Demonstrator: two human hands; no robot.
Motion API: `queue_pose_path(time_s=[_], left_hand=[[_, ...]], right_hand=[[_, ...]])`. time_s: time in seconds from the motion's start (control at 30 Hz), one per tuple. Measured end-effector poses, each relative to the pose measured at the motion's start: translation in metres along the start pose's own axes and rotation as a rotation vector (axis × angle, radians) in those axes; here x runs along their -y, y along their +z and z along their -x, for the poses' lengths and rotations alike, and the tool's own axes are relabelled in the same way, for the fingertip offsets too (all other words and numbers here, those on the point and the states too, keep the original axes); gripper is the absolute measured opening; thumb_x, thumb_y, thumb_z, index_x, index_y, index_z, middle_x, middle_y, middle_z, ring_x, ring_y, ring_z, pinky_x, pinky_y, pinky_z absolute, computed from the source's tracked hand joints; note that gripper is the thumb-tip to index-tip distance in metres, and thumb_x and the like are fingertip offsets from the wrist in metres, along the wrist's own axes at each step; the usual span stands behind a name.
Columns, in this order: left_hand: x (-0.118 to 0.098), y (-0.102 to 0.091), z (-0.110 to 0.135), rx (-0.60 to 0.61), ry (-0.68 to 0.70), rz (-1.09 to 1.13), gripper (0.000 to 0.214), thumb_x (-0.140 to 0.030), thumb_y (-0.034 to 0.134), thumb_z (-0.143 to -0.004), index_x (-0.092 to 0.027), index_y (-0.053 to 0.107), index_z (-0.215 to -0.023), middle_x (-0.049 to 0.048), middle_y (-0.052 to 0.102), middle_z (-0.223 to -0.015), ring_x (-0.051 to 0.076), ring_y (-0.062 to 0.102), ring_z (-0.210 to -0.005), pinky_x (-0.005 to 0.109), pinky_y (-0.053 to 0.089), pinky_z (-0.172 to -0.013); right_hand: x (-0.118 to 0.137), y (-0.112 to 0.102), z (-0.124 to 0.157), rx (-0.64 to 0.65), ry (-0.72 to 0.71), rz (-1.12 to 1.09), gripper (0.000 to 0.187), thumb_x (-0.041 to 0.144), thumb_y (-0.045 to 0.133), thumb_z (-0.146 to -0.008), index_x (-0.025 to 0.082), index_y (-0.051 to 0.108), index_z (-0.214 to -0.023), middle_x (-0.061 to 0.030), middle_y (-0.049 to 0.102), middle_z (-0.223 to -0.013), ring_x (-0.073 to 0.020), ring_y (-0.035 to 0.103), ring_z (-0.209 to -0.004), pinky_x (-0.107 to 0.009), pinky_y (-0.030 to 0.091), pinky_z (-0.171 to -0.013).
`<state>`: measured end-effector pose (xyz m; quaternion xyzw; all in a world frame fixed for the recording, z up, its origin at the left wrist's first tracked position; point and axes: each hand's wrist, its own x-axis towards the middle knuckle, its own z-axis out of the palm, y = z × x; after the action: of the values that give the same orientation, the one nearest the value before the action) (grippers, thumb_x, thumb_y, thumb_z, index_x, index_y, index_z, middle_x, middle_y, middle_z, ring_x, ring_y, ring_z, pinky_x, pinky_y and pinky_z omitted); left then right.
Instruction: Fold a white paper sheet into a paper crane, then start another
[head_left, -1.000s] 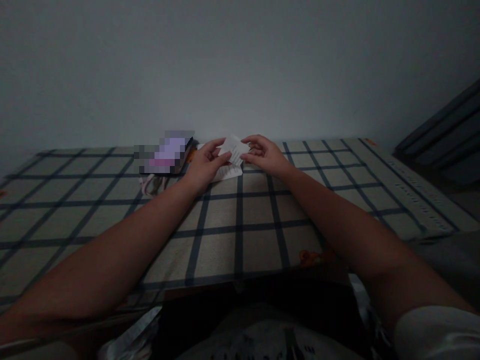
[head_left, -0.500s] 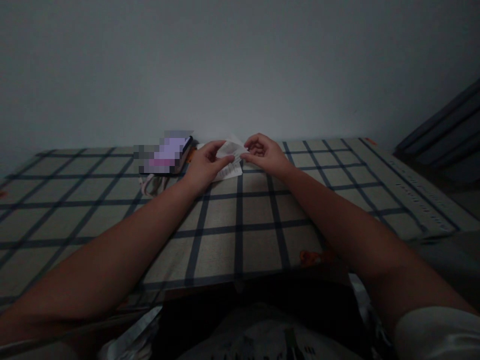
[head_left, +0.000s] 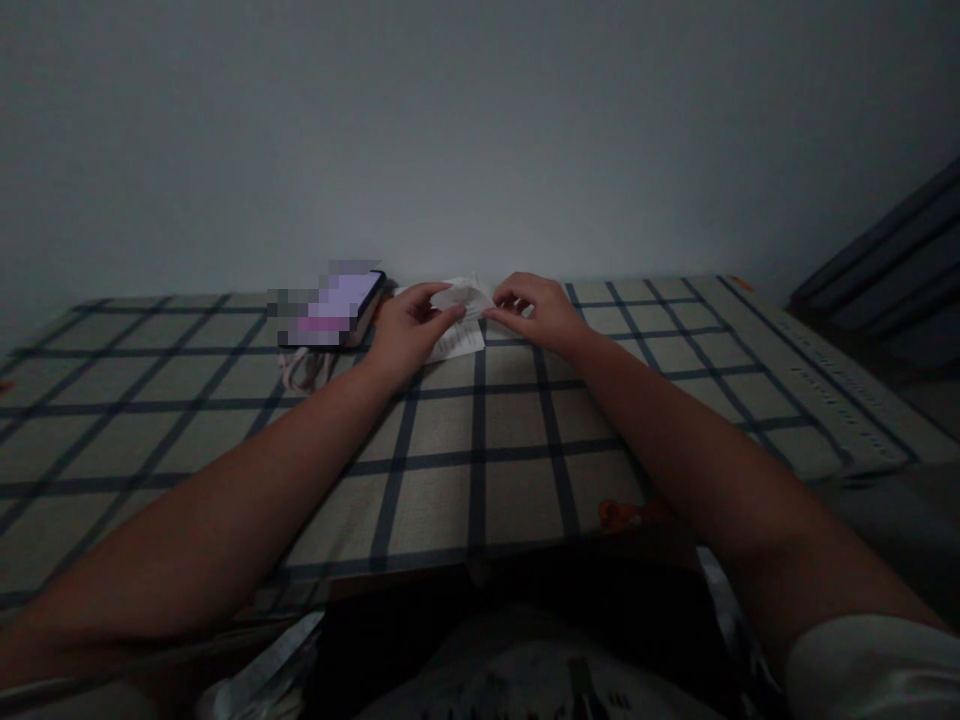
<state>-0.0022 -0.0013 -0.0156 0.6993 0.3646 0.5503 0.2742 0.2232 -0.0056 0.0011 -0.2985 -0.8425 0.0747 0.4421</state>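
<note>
Both my arms stretch out over a checked bedsheet (head_left: 480, 440) toward the wall. My left hand (head_left: 409, 325) pinches the left side of a small white printed paper slip (head_left: 459, 297) between thumb and fingers. My right hand (head_left: 536, 308) pinches the slip's right side, fingers curled. The slip is creased and held low, just above the sheet. Under it lies another white paper (head_left: 459, 341) flat on the sheet.
A phone (head_left: 330, 308) with a lit screen lies just left of my left hand, close to the wall. A thin cord (head_left: 300, 370) loops on the sheet in front of it. A dark panel (head_left: 885, 270) rises at the far right. The room is dim.
The slip has gone from held up and nearly flat to folded and lowered toward the sheet. Both hands have dropped slightly with it and stayed pinched on it.
</note>
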Motion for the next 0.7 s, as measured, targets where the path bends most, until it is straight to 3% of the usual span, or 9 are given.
queue_pose_path(time_s=[0.13, 0.3, 0.4, 0.53, 0.7], left_hand=[[-0.001, 0.0, 0.001, 0.0, -0.023, 0.013, 0.035, -0.034, 0.08, -0.07, -0.018, 0.072, -0.1, 0.0023, 0.071, -0.082, 0.015, 0.063, -0.069, 0.026, 0.053, -0.065], [-0.004, -0.001, 0.002, 0.036, -0.033, -0.014, 0.04, -0.037, 0.082, -0.069, -0.019, 0.069, -0.102, 0.0029, 0.072, -0.093, 0.013, 0.062, -0.07, 0.025, 0.051, -0.063], [-0.008, -0.001, 0.004, 0.079, -0.054, 0.037, 0.042, -0.038, 0.084, -0.068, -0.018, 0.071, -0.103, 0.0034, 0.073, -0.094, 0.016, 0.064, -0.076, 0.027, 0.052, -0.068], [-0.01, -0.001, 0.005, 0.135, -0.07, 0.08, 0.038, -0.044, 0.083, -0.071, -0.017, 0.075, -0.097, 0.0056, 0.074, -0.095, 0.02, 0.067, -0.085, 0.031, 0.052, -0.081], [-0.011, -0.001, 0.006, 0.105, -0.123, 0.086, 0.041, -0.049, 0.083, -0.072, -0.017, 0.076, -0.097, 0.0063, 0.076, -0.095, 0.022, 0.067, -0.087, 0.033, 0.052, -0.082]], right_hand=[[0.0, -0.002, -0.001, -0.035, -0.085, 0.033, 0.036, 0.051, 0.063, -0.092, 0.018, 0.064, -0.078, -0.0058, 0.065, -0.084, -0.0167, 0.059, -0.081, -0.031, 0.048, -0.073], [0.0, 0.002, 0.001, -0.028, 0.028, -0.079, 0.032, 0.05, 0.067, -0.088, 0.018, 0.069, -0.089, -0.0065, 0.066, -0.095, -0.014, 0.059, -0.076, -0.028, 0.048, -0.066], [0.002, 0.006, 0.001, 0.036, 0.091, -0.138, 0.03, 0.049, 0.066, -0.088, 0.019, 0.069, -0.092, -0.006, 0.066, -0.096, -0.0139, 0.058, -0.076, -0.027, 0.047, -0.065], [0.002, 0.009, 0.0, 0.083, 0.093, -0.144, 0.028, 0.046, 0.065, -0.088, 0.019, 0.064, -0.081, -0.0046, 0.063, -0.087, -0.0152, 0.056, -0.076, -0.029, 0.045, -0.067], [0.004, 0.004, -0.001, 0.099, 0.055, -0.068, 0.029, 0.043, 0.064, -0.09, 0.018, 0.062, -0.076, -0.0036, 0.061, -0.08, -0.0153, 0.054, -0.073, -0.03, 0.042, -0.069]])
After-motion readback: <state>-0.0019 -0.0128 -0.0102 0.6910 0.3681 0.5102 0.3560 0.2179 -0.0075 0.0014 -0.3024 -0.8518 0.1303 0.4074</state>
